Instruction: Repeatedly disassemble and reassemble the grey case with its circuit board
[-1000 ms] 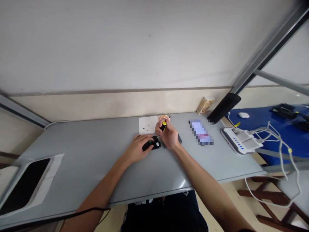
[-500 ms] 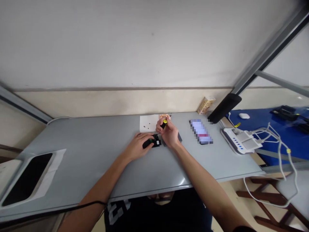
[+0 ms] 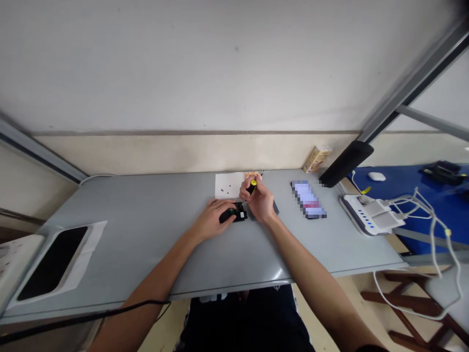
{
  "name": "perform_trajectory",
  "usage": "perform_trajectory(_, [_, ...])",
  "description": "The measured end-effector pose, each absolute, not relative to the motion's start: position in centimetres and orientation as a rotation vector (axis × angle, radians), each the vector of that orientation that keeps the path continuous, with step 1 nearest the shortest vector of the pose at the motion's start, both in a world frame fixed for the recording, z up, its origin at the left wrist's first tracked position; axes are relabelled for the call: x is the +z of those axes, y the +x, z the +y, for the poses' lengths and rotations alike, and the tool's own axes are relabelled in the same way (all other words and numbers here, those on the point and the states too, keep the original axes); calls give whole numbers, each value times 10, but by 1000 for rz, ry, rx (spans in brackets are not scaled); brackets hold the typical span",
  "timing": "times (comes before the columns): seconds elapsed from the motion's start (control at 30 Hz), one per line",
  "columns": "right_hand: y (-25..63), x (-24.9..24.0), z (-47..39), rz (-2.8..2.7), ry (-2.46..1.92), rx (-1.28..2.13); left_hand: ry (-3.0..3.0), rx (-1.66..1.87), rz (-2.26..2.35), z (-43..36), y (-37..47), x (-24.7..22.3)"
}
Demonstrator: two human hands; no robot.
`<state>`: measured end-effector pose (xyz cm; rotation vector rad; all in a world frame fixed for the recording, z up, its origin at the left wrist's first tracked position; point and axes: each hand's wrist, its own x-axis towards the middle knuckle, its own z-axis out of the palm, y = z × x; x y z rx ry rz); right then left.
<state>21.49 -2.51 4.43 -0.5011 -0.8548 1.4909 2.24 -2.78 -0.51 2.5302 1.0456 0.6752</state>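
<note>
On the grey table (image 3: 146, 215), my left hand (image 3: 214, 220) grips a small black device (image 3: 242, 215) that shows green circuit parts and a white label; its exact kind I cannot make out. My right hand (image 3: 261, 200) is closed around a screwdriver (image 3: 252, 185) with a black and yellow handle, its shaft slanting down toward the device. Whether the tip touches it is too small to tell. Behind my hands lies a white paper (image 3: 227, 181) with several tiny dark screws on it. A dark grey flat piece (image 3: 276, 208) shows partly beneath my right hand.
A phone (image 3: 309, 199) lies to the right, near a small carton (image 3: 317, 159) and a black cylinder (image 3: 346, 164). Farther right is a white power strip (image 3: 361, 215) with cables. A black-screened tablet-like device (image 3: 54, 264) lies far left. An orange item (image 3: 252, 174) sits by the wall.
The camera view has shifted slightly, so everything appears a little to the right. My left hand still grips the device, and my right hand still holds the screwdriver over it.
</note>
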Motion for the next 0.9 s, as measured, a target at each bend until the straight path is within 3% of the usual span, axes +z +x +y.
perform_trajectory(0.9, [215,45,-25,-788,-456,1496,2543,652,1020,-27,21,-7])
